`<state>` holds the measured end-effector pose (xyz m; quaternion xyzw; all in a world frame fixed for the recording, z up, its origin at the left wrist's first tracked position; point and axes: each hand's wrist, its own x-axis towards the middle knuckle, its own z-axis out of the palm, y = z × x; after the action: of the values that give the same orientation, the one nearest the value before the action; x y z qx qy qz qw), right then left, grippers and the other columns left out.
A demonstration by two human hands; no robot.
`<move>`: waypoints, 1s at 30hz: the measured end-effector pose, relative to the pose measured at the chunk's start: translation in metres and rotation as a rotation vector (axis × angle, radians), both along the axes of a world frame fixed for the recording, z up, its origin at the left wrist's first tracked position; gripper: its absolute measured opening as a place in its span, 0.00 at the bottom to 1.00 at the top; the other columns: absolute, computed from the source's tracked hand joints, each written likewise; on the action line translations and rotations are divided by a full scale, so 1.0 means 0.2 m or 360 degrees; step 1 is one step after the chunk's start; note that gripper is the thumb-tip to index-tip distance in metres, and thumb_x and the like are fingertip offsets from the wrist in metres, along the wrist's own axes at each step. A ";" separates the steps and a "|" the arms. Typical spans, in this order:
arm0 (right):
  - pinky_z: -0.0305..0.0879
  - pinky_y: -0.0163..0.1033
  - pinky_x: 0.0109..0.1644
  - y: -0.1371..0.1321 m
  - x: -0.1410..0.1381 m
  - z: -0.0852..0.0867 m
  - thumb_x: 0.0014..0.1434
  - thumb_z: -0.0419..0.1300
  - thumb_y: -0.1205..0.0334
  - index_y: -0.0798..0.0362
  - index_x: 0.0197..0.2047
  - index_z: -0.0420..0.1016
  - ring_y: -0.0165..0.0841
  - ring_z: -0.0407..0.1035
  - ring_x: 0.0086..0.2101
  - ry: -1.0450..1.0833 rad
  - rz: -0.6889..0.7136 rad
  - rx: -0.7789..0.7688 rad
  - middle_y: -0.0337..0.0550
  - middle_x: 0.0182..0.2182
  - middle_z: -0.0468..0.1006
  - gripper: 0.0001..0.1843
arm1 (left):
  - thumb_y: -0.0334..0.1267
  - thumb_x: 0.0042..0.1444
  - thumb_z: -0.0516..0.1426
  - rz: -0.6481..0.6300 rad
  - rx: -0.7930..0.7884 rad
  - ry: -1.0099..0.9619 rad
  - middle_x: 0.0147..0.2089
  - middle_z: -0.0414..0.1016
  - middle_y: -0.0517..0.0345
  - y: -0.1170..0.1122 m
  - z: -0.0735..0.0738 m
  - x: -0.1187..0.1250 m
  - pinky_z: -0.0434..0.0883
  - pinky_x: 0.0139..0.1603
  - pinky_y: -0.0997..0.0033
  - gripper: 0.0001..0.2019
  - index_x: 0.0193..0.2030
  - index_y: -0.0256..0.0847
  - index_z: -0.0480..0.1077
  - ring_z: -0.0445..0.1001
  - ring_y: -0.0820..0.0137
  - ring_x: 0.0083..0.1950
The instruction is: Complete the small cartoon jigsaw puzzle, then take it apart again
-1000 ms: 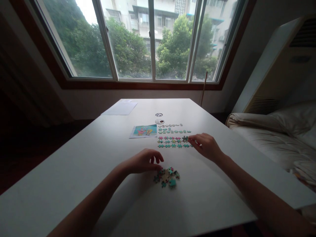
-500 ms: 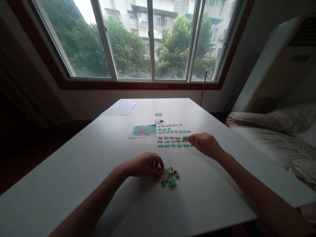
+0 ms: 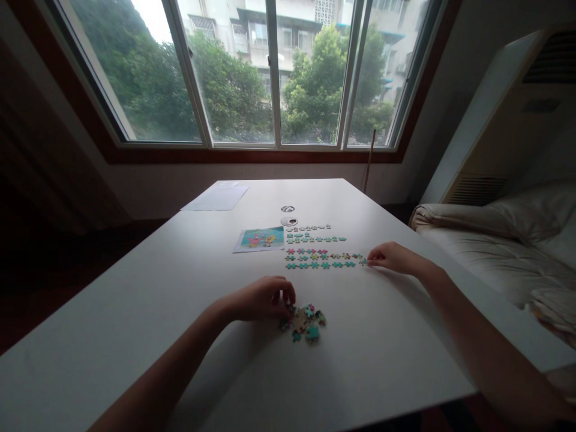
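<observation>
My left hand (image 3: pixel 261 298) rests on the white table (image 3: pixel 180 312), fingers curled and pinched at the left edge of a small heap of jigsaw pieces (image 3: pixel 305 322). Whether a piece is between the fingertips I cannot make out. My right hand (image 3: pixel 396 258) lies farther out with its fingertips pressed together at the right end of the rows of laid-out pieces (image 3: pixel 321 259). A colourful reference picture (image 3: pixel 260 238) lies left of the rows.
A sheet of paper (image 3: pixel 216 197) lies at the far left of the table. Two small round objects (image 3: pixel 288 215) sit behind the rows. A cushioned sofa (image 3: pixel 504 240) stands right of the table, and a wide window (image 3: pixel 270 72) is behind it.
My right hand has slid right along the rows to their right end. My left hand's fingers have closed down onto the heap's edge.
</observation>
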<state>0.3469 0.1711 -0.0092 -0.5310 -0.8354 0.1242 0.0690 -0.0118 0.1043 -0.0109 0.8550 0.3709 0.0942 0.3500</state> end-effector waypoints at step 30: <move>0.54 0.30 0.27 -0.14 -0.32 -0.01 0.56 0.51 0.55 0.52 0.28 0.71 0.25 0.62 0.23 0.0159 0.0246 0.0431 0.37 0.22 0.71 0.13 | 0.38 0.43 0.61 0.0536 -0.0743 -0.0978 0.24 0.66 0.63 0.04 0.00 0.02 0.54 0.22 0.80 0.11 0.27 0.34 0.65 0.57 0.81 0.22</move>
<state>0.2830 0.1436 -0.0103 -0.4439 -0.8785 0.0416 0.1718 -0.0072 0.1132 -0.0116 0.6123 0.3953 0.3140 0.6085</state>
